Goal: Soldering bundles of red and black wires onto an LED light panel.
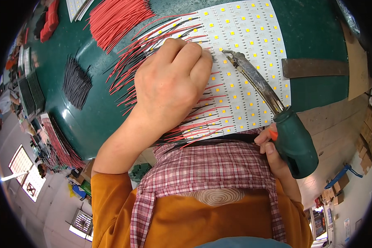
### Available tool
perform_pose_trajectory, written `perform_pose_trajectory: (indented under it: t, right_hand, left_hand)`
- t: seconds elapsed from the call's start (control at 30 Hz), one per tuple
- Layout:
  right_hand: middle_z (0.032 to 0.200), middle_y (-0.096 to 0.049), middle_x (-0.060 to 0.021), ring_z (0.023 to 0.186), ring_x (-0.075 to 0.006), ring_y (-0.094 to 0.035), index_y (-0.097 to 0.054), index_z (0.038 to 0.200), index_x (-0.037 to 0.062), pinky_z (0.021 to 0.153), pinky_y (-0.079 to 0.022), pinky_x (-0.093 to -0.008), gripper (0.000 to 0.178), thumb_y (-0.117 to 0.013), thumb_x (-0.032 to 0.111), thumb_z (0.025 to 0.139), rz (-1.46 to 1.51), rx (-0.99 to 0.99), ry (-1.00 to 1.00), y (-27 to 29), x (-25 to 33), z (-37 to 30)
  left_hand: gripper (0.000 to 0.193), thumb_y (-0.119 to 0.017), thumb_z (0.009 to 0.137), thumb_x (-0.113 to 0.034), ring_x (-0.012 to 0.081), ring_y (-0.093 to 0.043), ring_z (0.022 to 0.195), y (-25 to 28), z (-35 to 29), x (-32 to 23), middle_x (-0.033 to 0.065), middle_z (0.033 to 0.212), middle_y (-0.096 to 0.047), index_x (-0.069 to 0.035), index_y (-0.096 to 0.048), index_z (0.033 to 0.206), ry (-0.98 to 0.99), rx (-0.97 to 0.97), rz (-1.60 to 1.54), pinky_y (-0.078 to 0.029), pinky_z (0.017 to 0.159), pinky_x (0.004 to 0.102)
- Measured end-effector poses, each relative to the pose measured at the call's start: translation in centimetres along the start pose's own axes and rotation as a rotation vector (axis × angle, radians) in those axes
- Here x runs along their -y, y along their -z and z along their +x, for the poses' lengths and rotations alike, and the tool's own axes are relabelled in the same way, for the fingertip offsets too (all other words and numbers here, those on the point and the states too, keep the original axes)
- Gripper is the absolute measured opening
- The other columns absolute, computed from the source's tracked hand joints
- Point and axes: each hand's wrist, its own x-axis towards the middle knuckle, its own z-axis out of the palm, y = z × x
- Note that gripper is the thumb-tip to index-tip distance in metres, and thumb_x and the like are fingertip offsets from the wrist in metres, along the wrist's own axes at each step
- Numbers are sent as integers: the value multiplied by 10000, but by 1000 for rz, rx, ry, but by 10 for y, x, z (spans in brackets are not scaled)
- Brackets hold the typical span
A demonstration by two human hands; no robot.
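My left hand [171, 80] lies over the left part of a white LED circuit board [246, 97] dotted with yellow LEDs. Its fingers are curled closed in a pinch near a row of solder pads; what they hold is hidden beneath them. Red and black wires [122, 70] fan out leftward from the board, some passing under this hand. My right hand [272, 153] grips the green handle of a soldering gun [295, 142], partly hidden behind it. The gun's darkened metal tip reaches up-left over the board, just right of my left fingertips.
Bundles of red wires [118, 22] and black wires [76, 82] lie on the green table [99, 128]. A dark flat bar [316, 67] lies right of the board. More white boards [76, 8] sit at the top left. Wired boards [60, 140] hang at the table's left edge.
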Motion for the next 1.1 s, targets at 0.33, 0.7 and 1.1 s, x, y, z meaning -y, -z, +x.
perform_pose_trajectory:
  t: [0.33,0.7,1.1]
  right_hand:
    - [826,-705,-42,739,-163,-682,-652,1038,40,684,-535,-280,247,-658,26,791,-285,-82,10,1,-6,-10]
    - [849,-590,-63,681,-88,-508,-587,952,-2,623,-442,-236,165,-535,148,906,-268,-39,-73,-3,-5,-9]
    - [782,-671,-55,654,-152,-619,-642,980,6,610,-497,-272,169,-616,31,814,-49,-80,-18,1,-12,-11]
  left_hand:
    - [231,-637,652,-91,200,-586,716,6,-9,-14,34,784,-583,-40,-654,877,87,-41,-160,-482,561,294]
    - [282,-650,630,-76,187,-602,744,1,-12,-18,29,799,-590,-34,-677,907,73,-55,-109,-473,527,271]
    - [269,-649,626,-59,194,-597,748,3,-11,-21,30,810,-590,-47,-670,895,122,-5,-96,-487,551,285]
